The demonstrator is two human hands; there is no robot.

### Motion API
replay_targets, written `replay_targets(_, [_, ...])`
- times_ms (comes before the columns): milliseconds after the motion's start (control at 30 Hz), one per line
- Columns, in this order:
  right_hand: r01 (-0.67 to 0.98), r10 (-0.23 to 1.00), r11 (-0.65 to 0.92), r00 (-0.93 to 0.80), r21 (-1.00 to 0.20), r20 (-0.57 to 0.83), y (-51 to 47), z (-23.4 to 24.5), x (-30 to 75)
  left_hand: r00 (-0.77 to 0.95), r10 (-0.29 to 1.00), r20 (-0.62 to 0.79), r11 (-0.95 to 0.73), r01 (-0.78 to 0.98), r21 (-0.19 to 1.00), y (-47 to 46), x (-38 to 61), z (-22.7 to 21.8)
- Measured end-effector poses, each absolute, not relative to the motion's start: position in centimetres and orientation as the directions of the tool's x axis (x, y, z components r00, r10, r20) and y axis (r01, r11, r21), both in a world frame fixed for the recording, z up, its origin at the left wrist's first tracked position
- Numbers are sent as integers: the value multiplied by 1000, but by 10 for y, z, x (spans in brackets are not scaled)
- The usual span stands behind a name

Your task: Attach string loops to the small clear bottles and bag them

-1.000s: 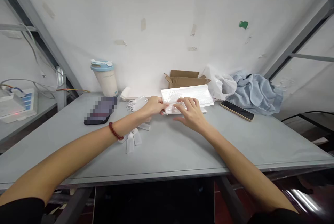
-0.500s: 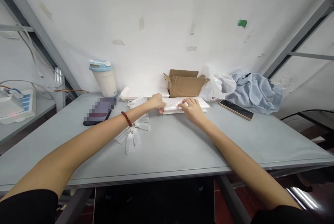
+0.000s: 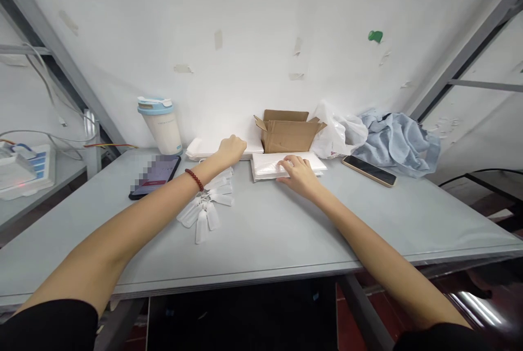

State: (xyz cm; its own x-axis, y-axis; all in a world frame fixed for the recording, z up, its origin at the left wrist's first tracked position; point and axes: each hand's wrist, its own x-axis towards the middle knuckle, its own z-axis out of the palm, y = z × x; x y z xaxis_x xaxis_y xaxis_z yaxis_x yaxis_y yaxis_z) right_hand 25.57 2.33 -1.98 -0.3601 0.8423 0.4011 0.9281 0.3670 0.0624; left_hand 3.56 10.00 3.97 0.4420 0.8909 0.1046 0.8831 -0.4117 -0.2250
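Observation:
My left hand (image 3: 232,150) is curled at the back of the table, over the right part of a low white stack (image 3: 200,148) of flat pieces. Its fingertips are hidden behind the knuckles, so whatever they may hold does not show. My right hand (image 3: 301,175) lies on a second white stack (image 3: 263,165) of flat, shiny, plastic-like pieces. Its fingers are spread and bent on the top, with the thumb apart near the front edge. Beneath my left forearm, a bunch of translucent white tags (image 3: 212,215) lies fanned out on the table.
Behind the right stack stands an open cardboard box (image 3: 288,134). A white plastic bag (image 3: 339,133), blue cloth (image 3: 400,141) and phone (image 3: 369,170) are to the right. At left are a lidded cup (image 3: 162,128) and another phone (image 3: 153,176). The grey table (image 3: 265,242) meets the wall.
My left hand has moved back and left, from the left edge of the right stack to the left stack. My right hand stays on its stack, fingers lying flatter.

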Motion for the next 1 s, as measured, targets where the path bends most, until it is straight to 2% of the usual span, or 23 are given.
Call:
replay_targets(433, [939, 850, 319, -345, 132, 398, 22, -20, 252, 429, 893, 136, -366, 869, -332, 112, 29, 35])
replay_targets(700, [936, 849, 338, -350, 101, 396, 20, -20, 252, 426, 879, 216, -338, 874, -349, 97, 26, 52])
replay_targets(867, [918, 793, 396, -354, 21, 496, 15, -17, 249, 535, 769, 350, -378, 822, -425, 63, 16, 59])
replay_targets(1000, [879, 678, 477, -376, 10, 632, 1, -8, 235, 683, 539, 493, -442, 727, -526, 22, 7, 48])
